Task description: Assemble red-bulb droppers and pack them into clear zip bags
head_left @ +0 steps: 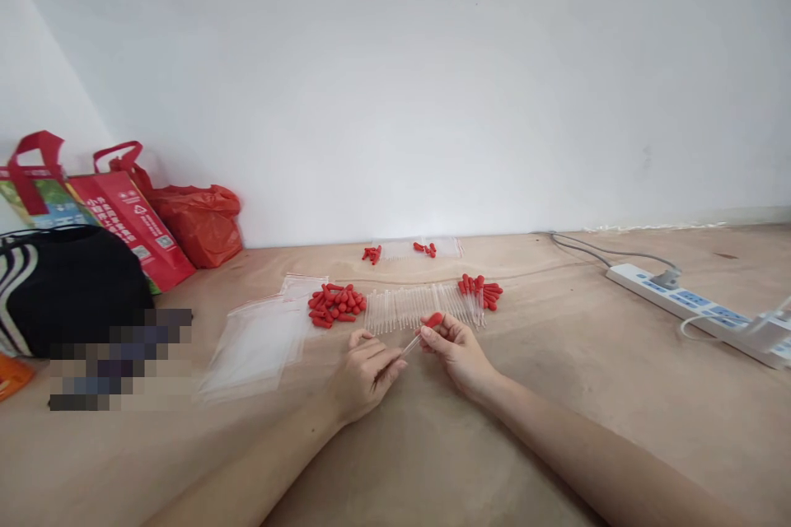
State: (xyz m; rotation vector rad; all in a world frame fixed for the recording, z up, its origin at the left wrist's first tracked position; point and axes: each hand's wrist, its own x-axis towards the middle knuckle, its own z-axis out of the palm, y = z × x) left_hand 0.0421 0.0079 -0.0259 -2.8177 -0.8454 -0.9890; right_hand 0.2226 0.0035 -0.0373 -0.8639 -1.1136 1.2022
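Observation:
Between my two hands is a clear glass dropper tube [411, 345] with a red rubber bulb [436, 319] at its upper right end. My left hand [366, 369] pinches the tube's lower left end. The thumb and fingers of my right hand [461, 352] are closed around the bulb end; how far the bulb sits on the tube is hidden. Just beyond the hands lies a row of clear glass tubes [395, 306], side by side. A pile of red rubber bulbs [337, 303] is at the row's left, and a group of red-bulbed droppers [489, 294] at its right.
Clear zip bags [256, 350] lie flat at the left. Near the wall are another clear bag [395, 249] and a few red bulbs [372, 254]. Carrier bags [139, 222] and a black bag [74, 284] stand far left. A power strip [692, 306] with cables is right.

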